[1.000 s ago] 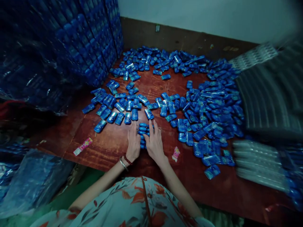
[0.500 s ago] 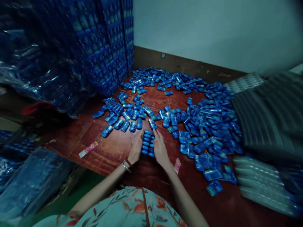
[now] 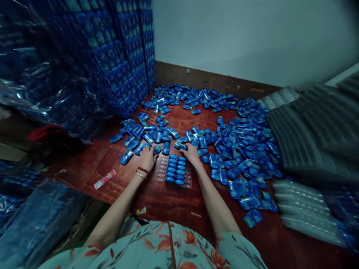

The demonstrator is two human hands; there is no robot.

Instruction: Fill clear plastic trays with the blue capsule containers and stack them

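1. Blue pkts [image 3: 171,174] now in plain view: both hands have just come off their sides, so the two upright-looking columns stand uncovered in the clear tray [image 3: 160,171], mid-desk [image 3: 157,201], near the person.
2. L hand [image 3: 147,158] has moved out to the far L side; grip part-curled, fingers at a loose pkt [image 3: 157,149]. Can't tell if it's pinched.
3. R hand [image 3: 192,154] has gone fwd too, fingertips by another loose pkt [image 3: 180,146]; grip looks part-open, but closure's unclear.
4. Means the columns stand w/o hand support, clear tray cells showing both sides; loose pile [image 3: 244,138] spreads R, more pkts beyond.
5. Hard to see: thumb contact on either side, plus labels, too small. Ribbed stack [image 3: 311,130] far R is blurred, cut off at the edge; wrapped stack [image 3: 112,56] on the L runs out of frame, its lower L part v. dark.
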